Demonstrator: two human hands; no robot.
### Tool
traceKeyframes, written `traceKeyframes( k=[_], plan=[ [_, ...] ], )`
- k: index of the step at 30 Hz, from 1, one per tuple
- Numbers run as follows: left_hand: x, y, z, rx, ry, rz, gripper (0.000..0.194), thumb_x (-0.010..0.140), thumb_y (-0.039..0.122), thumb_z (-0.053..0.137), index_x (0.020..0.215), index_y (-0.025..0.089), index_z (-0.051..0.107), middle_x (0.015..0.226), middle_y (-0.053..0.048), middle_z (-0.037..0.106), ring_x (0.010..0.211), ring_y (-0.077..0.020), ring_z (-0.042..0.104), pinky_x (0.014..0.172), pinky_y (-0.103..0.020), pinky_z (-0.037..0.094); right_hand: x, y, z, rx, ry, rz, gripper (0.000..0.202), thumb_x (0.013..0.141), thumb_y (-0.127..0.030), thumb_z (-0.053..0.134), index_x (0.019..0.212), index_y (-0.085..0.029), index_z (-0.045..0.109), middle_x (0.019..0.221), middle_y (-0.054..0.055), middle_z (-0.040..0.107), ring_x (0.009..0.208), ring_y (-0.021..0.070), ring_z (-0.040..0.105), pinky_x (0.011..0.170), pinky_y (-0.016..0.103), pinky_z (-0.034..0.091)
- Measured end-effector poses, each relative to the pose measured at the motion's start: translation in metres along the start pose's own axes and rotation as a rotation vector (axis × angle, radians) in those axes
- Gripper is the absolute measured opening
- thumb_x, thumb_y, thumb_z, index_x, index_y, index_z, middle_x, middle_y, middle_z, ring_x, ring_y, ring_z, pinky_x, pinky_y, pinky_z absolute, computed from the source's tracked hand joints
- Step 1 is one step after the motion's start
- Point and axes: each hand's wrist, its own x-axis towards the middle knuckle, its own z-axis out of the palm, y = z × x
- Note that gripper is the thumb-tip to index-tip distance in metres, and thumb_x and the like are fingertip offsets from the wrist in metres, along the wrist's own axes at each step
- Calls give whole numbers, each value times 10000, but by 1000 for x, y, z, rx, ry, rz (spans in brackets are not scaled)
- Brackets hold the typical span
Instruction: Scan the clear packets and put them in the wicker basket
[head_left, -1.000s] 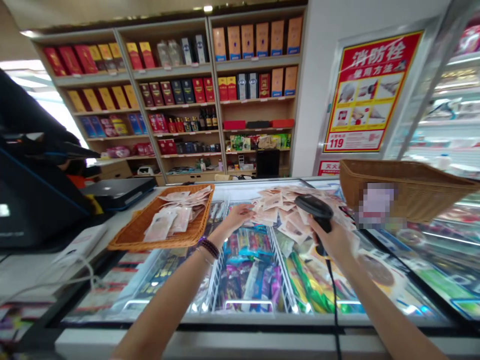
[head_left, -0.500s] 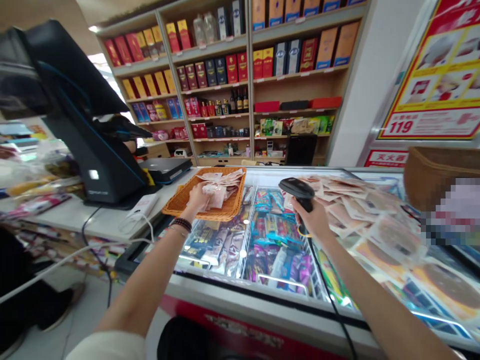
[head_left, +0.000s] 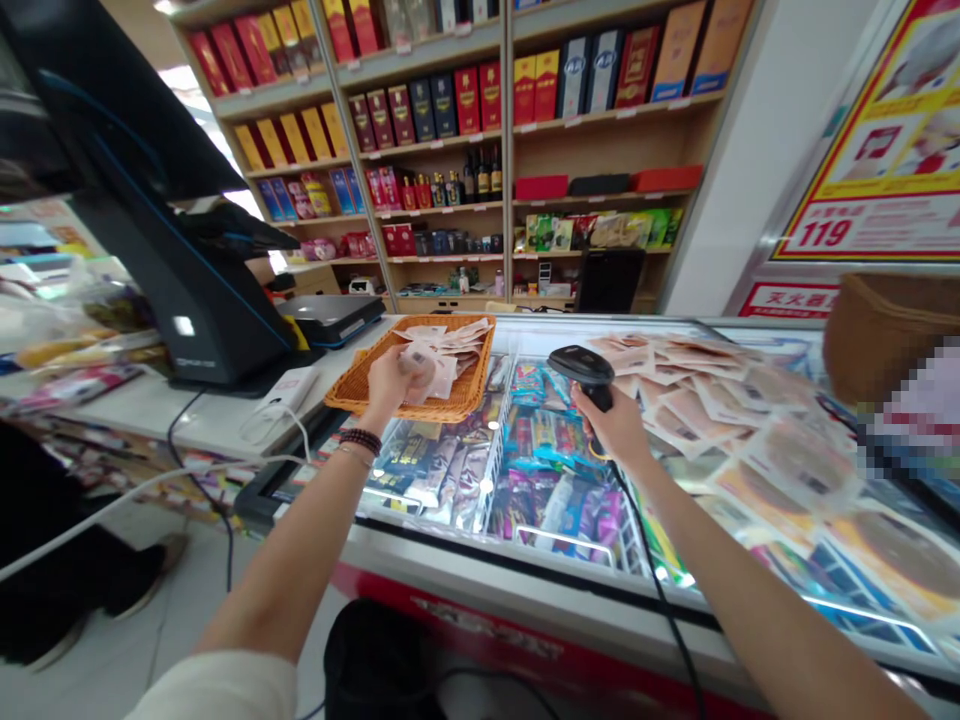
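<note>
My left hand (head_left: 390, 380) is over the left part of an orange wicker basket (head_left: 480, 385), its fingers closed on a small clear packet (head_left: 418, 368) with a dark label. More flat clear packets (head_left: 456, 340) lie in the basket. My right hand (head_left: 619, 425) grips the handle of a black barcode scanner (head_left: 583, 367), whose head points left above the glass-topped freezer. A black cable runs down from the scanner. To the right of it, many flat packets (head_left: 697, 400) are spread over the freezer top.
On the left counter stand a black register (head_left: 202, 290), a flat dark device (head_left: 334, 318) and a white box (head_left: 289, 388) with a cable. A brown bag (head_left: 885, 330) sits at the right. Shelves of boxes line the back. A person's leg and shoe show at lower left.
My left hand has lifted the packet slightly and turned it so its label shows. The scanner in my right hand has shifted a little to the left. The view has tilted down.
</note>
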Motion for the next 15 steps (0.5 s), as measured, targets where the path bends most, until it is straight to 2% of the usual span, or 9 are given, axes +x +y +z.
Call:
traceKeyframes(
  k=[3, 7, 10, 13, 15],
  plan=[
    [-4, 3, -4, 58, 3, 7, 355, 855, 310, 754, 1175, 156, 749, 1127, -144, 800, 1125, -329, 722, 941, -350, 517, -1, -2, -1, 31, -12, 30, 552, 790, -798, 646, 823, -247, 645, 538, 38, 665, 546, 276, 693, 545, 345, 523],
    [-11, 18, -1, -25, 161, 23, 400, 954, 375, 666, 1303, 179, 679, 1075, -123, 795, 1075, -312, 727, 891, -331, 507, -3, -6, -3, 80, -20, 65, 523, 775, -771, 674, 819, -253, 620, 486, 0, 617, 459, 239, 632, 502, 327, 487],
    [-20, 42, 3, -200, 199, 92, 387, 990, 352, 625, 1332, 170, 641, 1055, -110, 782, 1025, -290, 726, 881, -321, 507, -3, -6, -4, 108, -9, 74, 516, 768, -763, 698, 792, -257, 599, 465, -15, 596, 430, 214, 598, 482, 312, 471],
    [-30, 73, 12, -382, 155, 177, 340, 976, 326, 650, 1286, 185, 646, 1073, -96, 775, 1050, -284, 713, 927, -324, 511, -3, -6, -6, 152, 10, 80, 529, 752, -768, 719, 765, -256, 585, 459, -20, 587, 406, 193, 568, 463, 305, 463],
    [-38, 94, 25, -498, 110, 232, 347, 957, 307, 673, 1283, 191, 641, 1125, -98, 771, 1120, -297, 694, 986, -345, 509, -2, -6, -8, 187, 29, 86, 553, 740, -786, 724, 753, -251, 587, 464, -16, 589, 400, 188, 562, 454, 307, 464]
  ],
)
